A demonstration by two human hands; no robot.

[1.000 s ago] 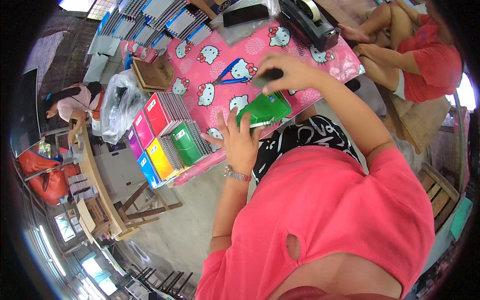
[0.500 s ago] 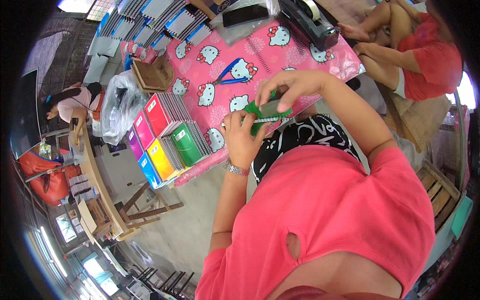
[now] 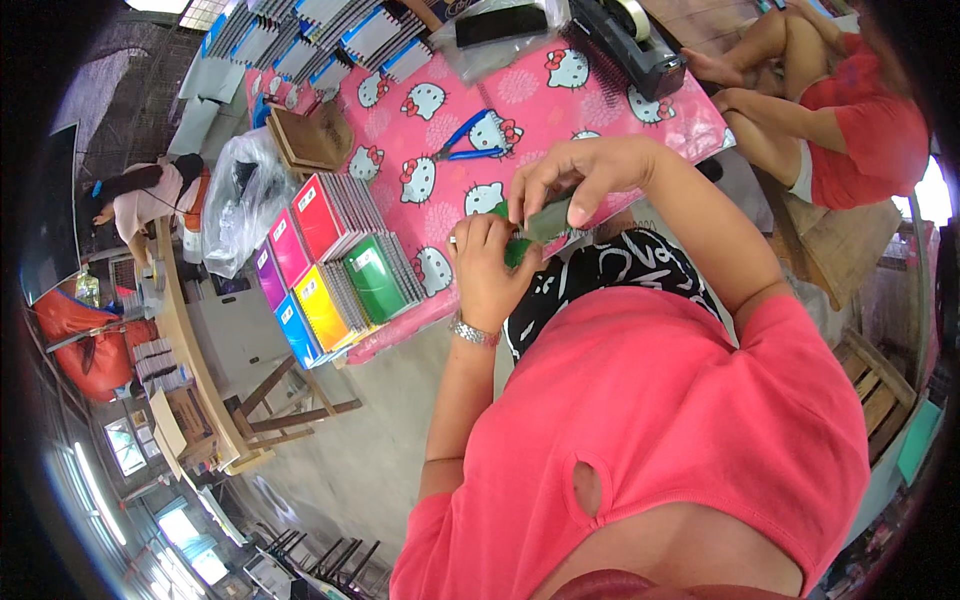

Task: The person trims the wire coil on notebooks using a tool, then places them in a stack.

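Left hand: fingers clenched round green notebook.
Right hand: fingers pinching its upper edge.
Surface: pink cartoon-cat cloth.

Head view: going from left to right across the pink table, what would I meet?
Clear plastic bag → purple notebook → yellow notebook → green notebook → blue-handled pliers → left hand → right hand, both hands on a green notebook → black tape dispenser.
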